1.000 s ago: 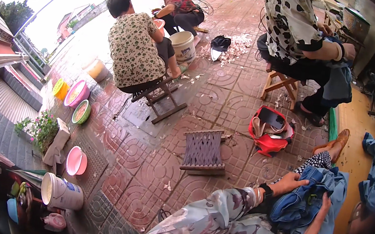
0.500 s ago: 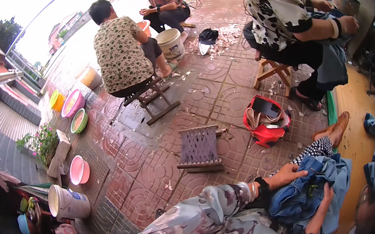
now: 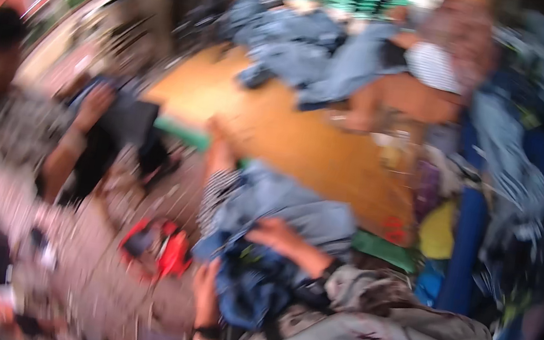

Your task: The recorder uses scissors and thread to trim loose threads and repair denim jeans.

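A dark blue denim garment (image 3: 247, 299) lies bunched over my lap, with paler blue denim (image 3: 295, 201) spread beyond it. At the garment's left edge, my left hand (image 3: 205, 289) appears closed on the cloth, though it is blurred. My right hand (image 3: 283, 239) rests across the top of the denim with its fingers toward the left. Motion smears those fingers, so their grip cannot be made out. A dark band and a bracelet show on my left wrist.
Beyond my lap lies a yellow-brown board (image 3: 270, 135), with blue denim pieces (image 3: 297, 41) along its far side. A red bag (image 3: 170, 253) sits on the paving. One person (image 3: 20, 128) sits at left; another person's arm (image 3: 400, 101) reaches over the board.
The view has swung sharply right, bringing the board and denim piles into the middle and blurring everything. Both my hands remain at the denim on my lap.
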